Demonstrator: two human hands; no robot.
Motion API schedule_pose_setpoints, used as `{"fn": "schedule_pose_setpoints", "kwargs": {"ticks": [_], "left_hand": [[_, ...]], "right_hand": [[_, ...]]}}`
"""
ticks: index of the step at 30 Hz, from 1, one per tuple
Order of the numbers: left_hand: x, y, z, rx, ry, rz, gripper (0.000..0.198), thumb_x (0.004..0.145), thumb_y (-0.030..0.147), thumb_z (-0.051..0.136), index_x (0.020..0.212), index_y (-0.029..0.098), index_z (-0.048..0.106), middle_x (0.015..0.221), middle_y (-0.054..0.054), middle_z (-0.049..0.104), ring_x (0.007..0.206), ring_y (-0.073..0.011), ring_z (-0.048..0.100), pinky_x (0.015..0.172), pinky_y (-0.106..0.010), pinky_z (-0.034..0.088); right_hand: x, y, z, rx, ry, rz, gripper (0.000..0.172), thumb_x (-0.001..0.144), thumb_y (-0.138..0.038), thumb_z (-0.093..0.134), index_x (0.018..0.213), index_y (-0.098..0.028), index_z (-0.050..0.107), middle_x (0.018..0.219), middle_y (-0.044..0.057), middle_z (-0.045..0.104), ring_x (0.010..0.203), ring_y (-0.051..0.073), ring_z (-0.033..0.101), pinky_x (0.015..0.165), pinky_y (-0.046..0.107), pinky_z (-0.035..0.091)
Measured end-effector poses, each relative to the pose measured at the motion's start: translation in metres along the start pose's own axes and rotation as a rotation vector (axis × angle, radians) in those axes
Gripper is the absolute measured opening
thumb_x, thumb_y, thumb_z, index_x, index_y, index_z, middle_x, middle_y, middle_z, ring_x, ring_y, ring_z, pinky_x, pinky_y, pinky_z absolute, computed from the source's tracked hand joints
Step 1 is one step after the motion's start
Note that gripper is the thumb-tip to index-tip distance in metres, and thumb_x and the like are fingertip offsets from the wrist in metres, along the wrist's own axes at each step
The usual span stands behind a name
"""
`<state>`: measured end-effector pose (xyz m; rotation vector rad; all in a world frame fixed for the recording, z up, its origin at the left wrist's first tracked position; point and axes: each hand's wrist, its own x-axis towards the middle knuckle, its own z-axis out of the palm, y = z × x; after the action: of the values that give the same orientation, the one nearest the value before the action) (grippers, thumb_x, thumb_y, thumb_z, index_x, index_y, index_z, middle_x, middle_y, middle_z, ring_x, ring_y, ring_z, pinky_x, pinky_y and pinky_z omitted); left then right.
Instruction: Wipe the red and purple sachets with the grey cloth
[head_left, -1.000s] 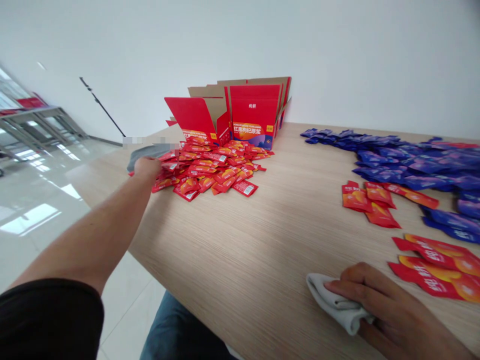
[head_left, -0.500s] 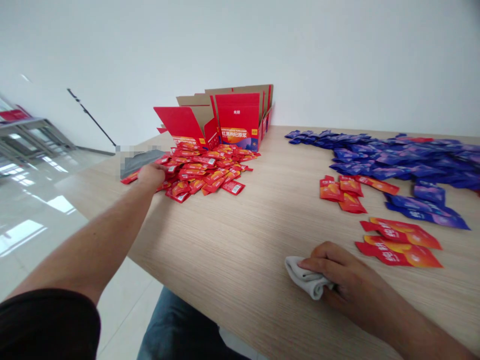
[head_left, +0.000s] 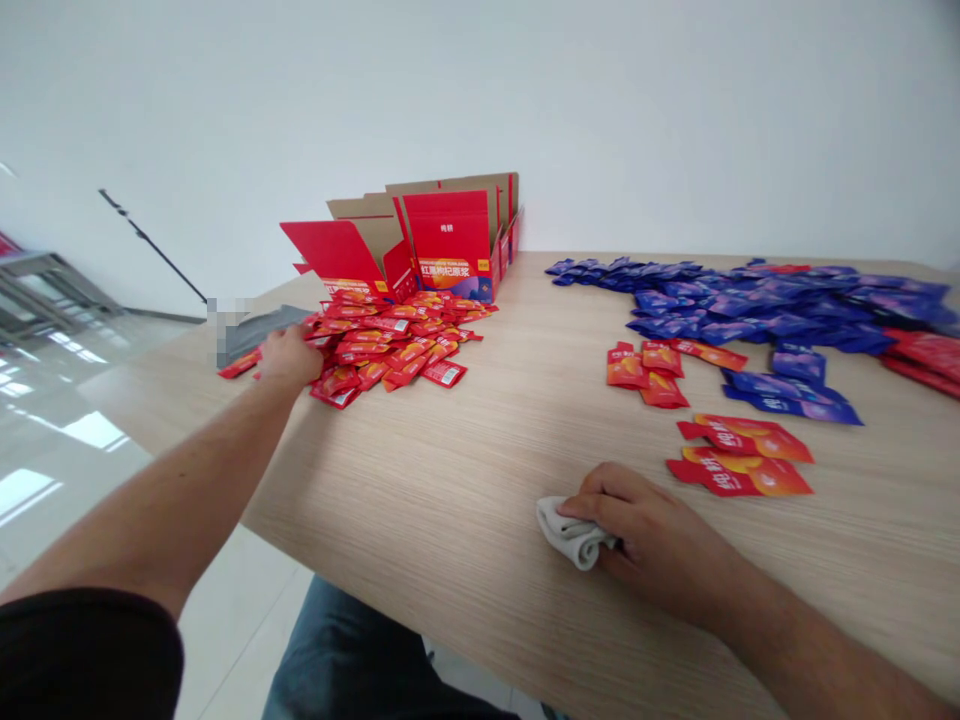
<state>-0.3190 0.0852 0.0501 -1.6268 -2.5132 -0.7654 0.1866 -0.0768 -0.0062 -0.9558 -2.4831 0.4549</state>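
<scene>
Lots of red sachets (head_left: 405, 340) lie heaped near the far left edge of the table (head_left: 450, 480). The left hand (head_left: 289, 355) rests on them with bent fingers; I cannot tell if it pinches one, and lifting some would need a firm pinch. The right hand (head_left: 652, 540) presses a cloth (head_left: 570, 535) down, fingers together, and the red box (head_left: 450, 240) reads 红黑枸杞原浆.

1. A black short sleeve (head_left: 82, 655) covered the upper left arm, its hem plain and loose.
2. Both forearms were uncovered, as far as seen, down to the left hand (head_left: 289, 355) and the right hand (head_left: 645, 540).
3. The legs wore blue denim jeans (head_left: 345, 660).
</scene>
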Motion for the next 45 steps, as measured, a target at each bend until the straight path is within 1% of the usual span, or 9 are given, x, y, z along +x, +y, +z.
{"fn": "schedule_pose_setpoints", "kwargs": {"ticks": [4, 6, 8, 13, 18, 23, 28, 37, 45], "left_hand": [[-0.020, 0.046, -0.007, 0.061, 0.182, 0.085, 0.037, 0.077, 0.022, 0.062, 0.114, 0.022, 0.064, 0.123, -0.010, 0.063, 0.127, -0.0308, 0.052, 0.115, -0.048, 0.039], [-0.036, 0.079, -0.005, 0.015, 0.156, 0.182, 0.035, 0.075, 0.017, 0.062, 0.109, 0.022, 0.066, 0.110, -0.007, 0.068, 0.116, -0.0276, 0.059, 0.111, -0.043, 0.044], [-0.059, 0.115, 0.001, -0.087, 0.038, 0.220, 0.033, 0.074, 0.014, 0.061, 0.105, 0.023, 0.067, 0.101, -0.002, 0.071, 0.096, -0.0235, 0.066, 0.097, -0.038, 0.052], [-0.131, 0.199, 0.038, -0.449, -0.381, 0.552, 0.031, 0.077, 0.016, 0.059, 0.104, 0.027, 0.067, 0.108, 0.000, 0.074, 0.102, -0.0203, 0.070, 0.092, -0.032, 0.055], [-0.171, 0.267, 0.090, -0.317, -0.615, 0.836, 0.041, 0.080, 0.018, 0.061, 0.119, 0.029, 0.068, 0.116, -0.003, 0.075, 0.111, -0.0220, 0.069, 0.100, -0.034, 0.053], [-0.168, 0.328, 0.136, -0.290, -0.556, 0.675, 0.043, 0.089, 0.028, 0.059, 0.132, 0.024, 0.062, 0.120, -0.009, 0.074, 0.113, -0.0240, 0.068, 0.099, -0.035, 0.052], [-0.173, 0.378, 0.162, -0.150, -0.486, 0.453, 0.064, 0.084, 0.055, 0.065, 0.138, 0.022, 0.056, 0.138, -0.021, 0.063, 0.131, -0.0375, 0.056, 0.100, -0.050, 0.048], [-0.165, 0.400, 0.176, -0.033, -0.526, 0.489, 0.069, 0.075, 0.045, 0.077, 0.136, 0.020, 0.056, 0.138, -0.023, 0.063, 0.130, -0.0382, 0.057, 0.099, -0.048, 0.049], [-0.147, 0.332, 0.122, -0.040, -0.717, 0.492, 0.043, 0.071, 0.026, 0.078, 0.112, 0.016, 0.069, 0.099, -0.008, 0.077, 0.090, -0.0240, 0.073, 0.070, -0.027, 0.051]], "right_hand": [[0.001, -0.001, -0.001, 0.018, -0.009, 0.024, 0.036, 0.080, -0.007, 0.070, 0.113, -0.020, 0.075, 0.101, 0.007, 0.069, 0.092, 0.020, 0.066, 0.081, 0.031, 0.054], [0.003, -0.002, -0.002, 0.033, -0.001, 0.026, 0.036, 0.079, -0.007, 0.072, 0.114, -0.019, 0.076, 0.102, 0.008, 0.069, 0.093, 0.020, 0.065, 0.082, 0.031, 0.053], [0.005, -0.002, -0.002, 0.052, -0.003, 0.040, 0.035, 0.080, -0.009, 0.073, 0.113, -0.017, 0.076, 0.104, 0.008, 0.069, 0.095, 0.020, 0.065, 0.083, 0.031, 0.053], [0.008, -0.005, -0.006, 0.061, -0.013, 0.045, 0.034, 0.081, -0.012, 0.074, 0.114, -0.017, 0.077, 0.103, 0.009, 0.069, 0.094, 0.020, 0.064, 0.083, 0.030, 0.051], [0.009, -0.006, -0.008, 0.064, -0.045, 0.058, 0.032, 0.083, -0.014, 0.073, 0.114, -0.018, 0.077, 0.106, 0.008, 0.070, 0.095, 0.019, 0.063, 0.083, 0.028, 0.050], [0.010, -0.003, -0.006, 0.061, -0.083, 0.043, 0.030, 0.084, -0.017, 0.073, 0.114, -0.021, 0.077, 0.106, 0.006, 0.070, 0.095, 0.018, 0.063, 0.083, 0.027, 0.049], [0.009, 0.001, -0.004, 0.043, -0.074, 0.011, 0.032, 0.083, -0.019, 0.074, 0.115, -0.022, 0.076, 0.105, 0.005, 0.070, 0.096, 0.019, 0.064, 0.086, 0.027, 0.049], [0.009, -0.001, -0.007, -0.014, -0.102, -0.019, 0.029, 0.085, -0.022, 0.074, 0.114, -0.022, 0.076, 0.108, 0.005, 0.070, 0.097, 0.020, 0.063, 0.089, 0.029, 0.049], [0.009, -0.001, -0.004, -0.051, -0.121, -0.026, 0.029, 0.087, -0.021, 0.073, 0.116, -0.022, 0.075, 0.108, 0.007, 0.069, 0.100, 0.022, 0.064, 0.091, 0.032, 0.050]]}}
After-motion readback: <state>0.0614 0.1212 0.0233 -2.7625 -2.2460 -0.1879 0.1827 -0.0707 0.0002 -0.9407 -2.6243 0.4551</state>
